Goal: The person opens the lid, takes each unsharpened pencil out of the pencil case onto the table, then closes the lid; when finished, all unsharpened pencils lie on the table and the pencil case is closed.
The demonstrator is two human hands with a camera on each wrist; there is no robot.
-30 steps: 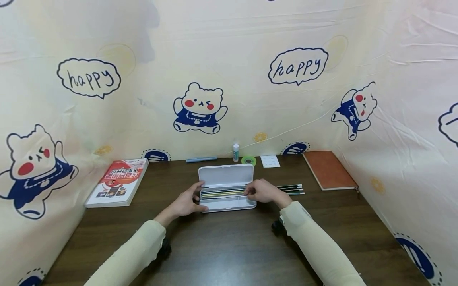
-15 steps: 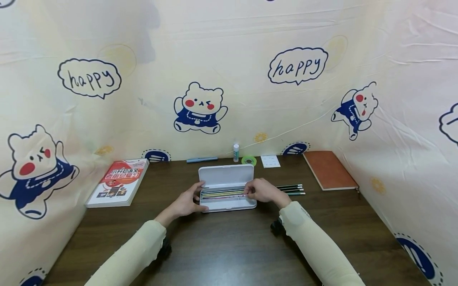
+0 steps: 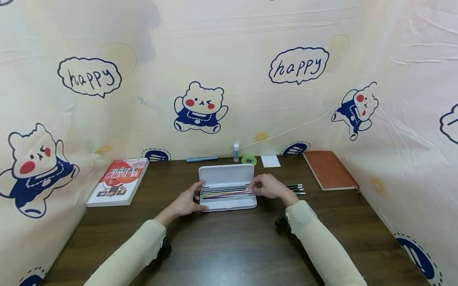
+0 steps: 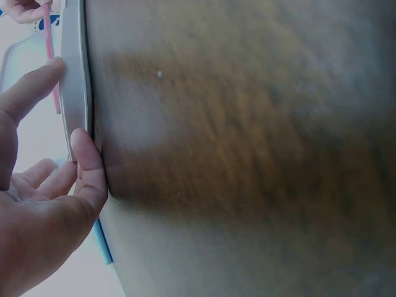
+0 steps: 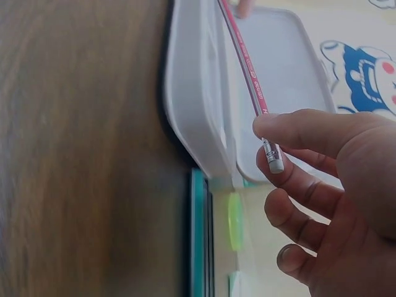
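A thick red-and-white paperback book (image 3: 119, 182) lies left on the dark brown wooden table (image 3: 229, 246). Along the back are a slim blue pen-shaped object (image 3: 202, 159), an upright white-capped glue stick (image 3: 236, 153), a green ring-shaped roll (image 3: 254, 160), a white paper square (image 3: 270, 161) and a brown-covered notebook (image 3: 330, 171).

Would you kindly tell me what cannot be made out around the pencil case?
Head view: the exact count of pencils inside the pencil case; too thin and bunched.
Head view: part of the loose dark pencils; hidden by the right hand.
Right wrist view: the far end of the red pencil; cut off by the top edge.
Head view: the glue stick's label; too small.
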